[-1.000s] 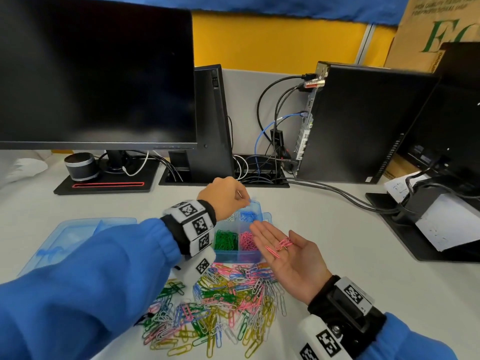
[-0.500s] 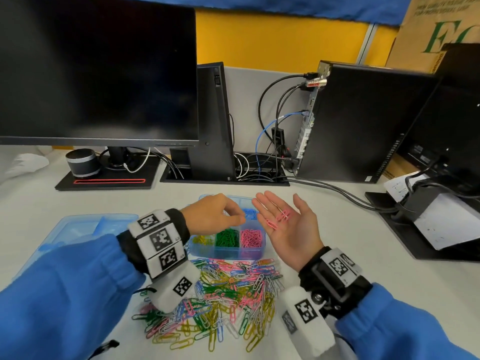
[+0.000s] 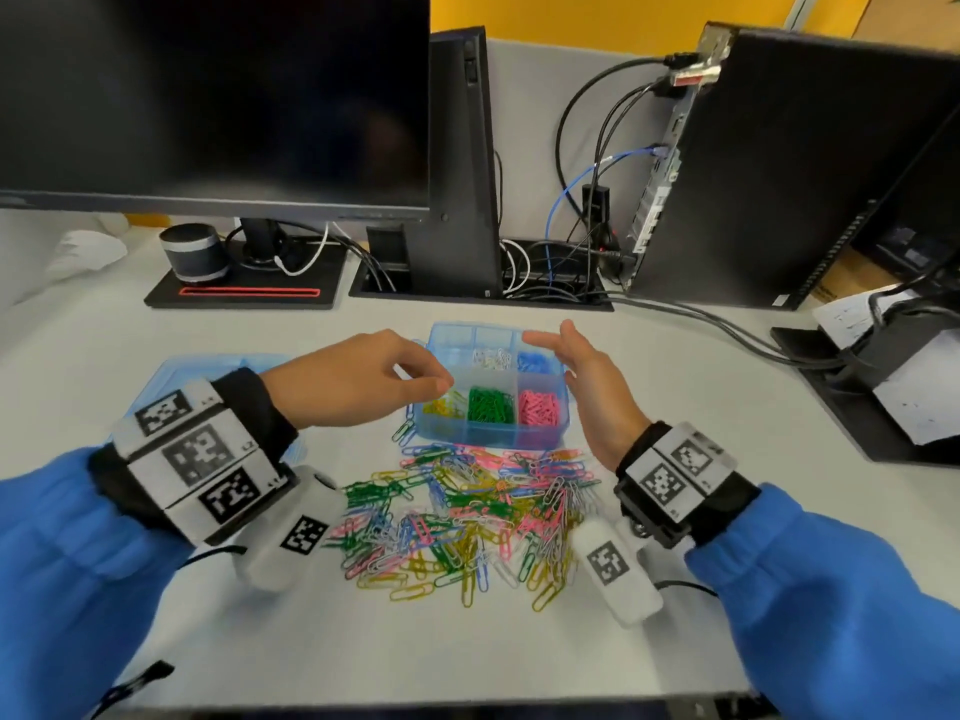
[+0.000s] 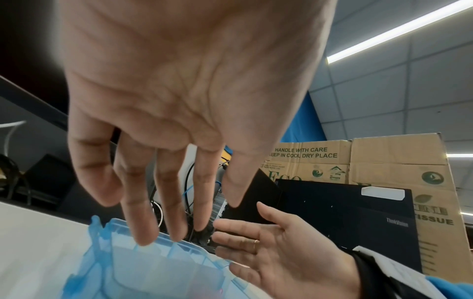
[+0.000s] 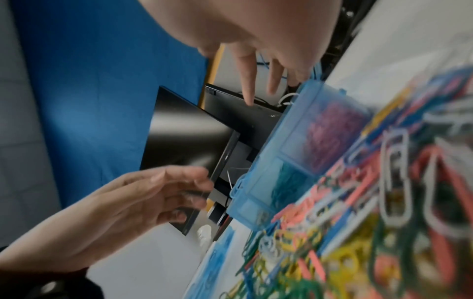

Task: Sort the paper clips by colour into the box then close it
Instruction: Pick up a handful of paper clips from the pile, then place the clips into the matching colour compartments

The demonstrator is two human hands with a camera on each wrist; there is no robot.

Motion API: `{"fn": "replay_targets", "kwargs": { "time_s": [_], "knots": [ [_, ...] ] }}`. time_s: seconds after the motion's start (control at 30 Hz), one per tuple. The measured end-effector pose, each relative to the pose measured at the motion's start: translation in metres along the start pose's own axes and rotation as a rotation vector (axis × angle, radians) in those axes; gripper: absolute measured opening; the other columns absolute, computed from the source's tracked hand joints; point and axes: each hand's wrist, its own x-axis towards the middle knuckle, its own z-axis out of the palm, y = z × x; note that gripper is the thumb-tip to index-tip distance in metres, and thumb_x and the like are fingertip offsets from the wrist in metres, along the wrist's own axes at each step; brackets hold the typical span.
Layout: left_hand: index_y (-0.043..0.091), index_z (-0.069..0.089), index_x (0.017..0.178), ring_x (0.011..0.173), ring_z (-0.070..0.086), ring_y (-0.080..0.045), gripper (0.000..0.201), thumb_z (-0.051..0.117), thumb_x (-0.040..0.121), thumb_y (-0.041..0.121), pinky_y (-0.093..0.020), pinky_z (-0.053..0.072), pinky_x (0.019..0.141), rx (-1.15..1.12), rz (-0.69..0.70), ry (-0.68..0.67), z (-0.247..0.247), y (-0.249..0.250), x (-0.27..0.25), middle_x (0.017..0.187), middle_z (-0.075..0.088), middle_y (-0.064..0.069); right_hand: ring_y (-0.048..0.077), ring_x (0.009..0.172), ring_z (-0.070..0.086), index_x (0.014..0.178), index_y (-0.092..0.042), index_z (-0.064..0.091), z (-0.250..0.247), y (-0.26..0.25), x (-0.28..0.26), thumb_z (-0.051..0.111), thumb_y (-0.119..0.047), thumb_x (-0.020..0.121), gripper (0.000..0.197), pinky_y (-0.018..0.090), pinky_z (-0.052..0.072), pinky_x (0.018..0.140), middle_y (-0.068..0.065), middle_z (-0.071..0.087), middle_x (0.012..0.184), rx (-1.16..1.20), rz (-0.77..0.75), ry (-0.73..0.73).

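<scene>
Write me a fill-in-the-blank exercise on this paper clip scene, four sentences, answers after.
1. In the box, the compartment between the yellow and pink clips holds ____ clips.
2. The unsorted pile lies on the desk just ____ the box.
3. The right hand is ____, palm empty.
4. The box's lid lies to its ____.

Answers: green; in front of; open; left
</scene>
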Motion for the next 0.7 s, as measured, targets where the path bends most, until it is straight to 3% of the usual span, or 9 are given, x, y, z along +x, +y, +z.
{"fn": "replay_targets", "kwargs": {
  "time_s": [0.07, 0.13, 0.23, 0.3, 0.37, 0.43, 0.5, 0.7],
  "knots": [
    [0.030, 0.069, 0.112, 0.080, 0.058, 0.010, 0.024, 0.054, 0.094, 0.038, 0.000, 0.038, 0.065, 0.023, -0.009, -0.002, 0.002, -0.003, -0.007, 0.100, 0.064, 0.021, 0.004, 0.117, 0.053, 0.106, -0.019, 0.070, -0.008, -0.011, -0.004, 0.046, -0.027, 0.099, 0.026, 0.027, 0.037, 0.103, -0.005, 0.060, 0.125, -0.163, -0.056, -0.098],
    [0.029, 0.069, 0.111, 0.077, 0.059, 0.009, 0.024, 0.056, 0.093, 0.038, -0.001, 0.039, 0.066, 0.037, -0.012, -0.053, 0.005, -0.005, -0.014, 0.096, 0.066, 0.019, -0.005, 0.094, 0.060, 0.104, -0.020, 0.070, -0.021, -0.024, -0.013, 0.055, -0.018, 0.095, 0.017, 0.017, 0.045, 0.086, -0.010, 0.065, 0.107, -0.488, -0.186, -0.254],
    [0.031, 0.069, 0.108, 0.080, 0.063, 0.002, 0.025, 0.056, 0.091, 0.044, -0.008, 0.043, 0.070, 0.074, -0.016, -0.221, 0.010, -0.002, -0.024, 0.097, 0.070, 0.013, 0.001, 0.083, 0.061, 0.110, -0.019, 0.070, -0.036, -0.031, -0.030, 0.071, -0.017, 0.085, 0.025, 0.012, 0.048, 0.073, -0.010, 0.064, 0.100, -1.013, -0.330, -0.528],
    [0.036, 0.067, 0.109, 0.083, 0.065, -0.003, 0.026, 0.055, 0.090, 0.049, -0.014, 0.045, 0.075, 0.111, -0.029, -0.319, 0.013, 0.002, -0.027, 0.100, 0.069, 0.013, 0.003, 0.086, 0.058, 0.116, -0.021, 0.067, -0.038, -0.025, -0.042, 0.078, -0.021, 0.077, 0.040, 0.011, 0.045, 0.075, -0.010, 0.062, 0.102, -1.141, -0.317, -0.675],
    [0.037, 0.066, 0.112, 0.082, 0.065, -0.004, 0.029, 0.053, 0.090, 0.051, -0.016, 0.046, 0.073, 0.120, -0.033, -0.385, 0.016, 0.005, -0.028, 0.098, 0.068, 0.012, 0.010, 0.103, 0.053, 0.126, -0.026, 0.060, -0.037, -0.015, -0.053, 0.081, -0.029, 0.071, 0.059, 0.022, 0.044, 0.089, -0.006, 0.057, 0.115, -1.228, -0.286, -0.763],
    [0.035, 0.064, 0.116, 0.082, 0.065, -0.005, 0.032, 0.052, 0.091, 0.051, -0.014, 0.045, 0.070, 0.113, -0.029, -0.435, 0.019, 0.006, -0.028, 0.097, 0.068, 0.009, 0.010, 0.117, 0.044, 0.135, -0.031, 0.049, -0.036, -0.006, -0.061, 0.080, -0.036, 0.068, 0.075, 0.031, 0.043, 0.096, -0.008, 0.047, 0.128, -1.334, -0.255, -0.770],
    [0.034, 0.063, 0.117, 0.083, 0.065, -0.005, 0.033, 0.052, 0.092, 0.051, -0.012, 0.044, 0.068, 0.102, -0.028, -0.454, 0.021, 0.007, -0.028, 0.096, 0.069, 0.007, 0.010, 0.119, 0.043, 0.137, -0.035, 0.047, -0.035, -0.003, -0.063, 0.079, -0.041, 0.068, 0.076, 0.034, 0.045, 0.094, -0.010, 0.045, 0.129, -1.395, -0.266, -0.727],
    [0.031, 0.063, 0.118, 0.081, 0.065, -0.004, 0.035, 0.051, 0.092, 0.050, -0.010, 0.044, 0.067, 0.055, -0.016, -0.412, 0.027, 0.009, -0.027, 0.088, 0.069, 0.010, 0.015, 0.097, 0.057, 0.119, -0.030, 0.065, -0.030, -0.006, -0.054, 0.069, -0.034, 0.083, 0.036, 0.033, 0.048, 0.079, -0.005, 0.062, 0.107, -1.388, -0.367, -0.663]
  ]
}}
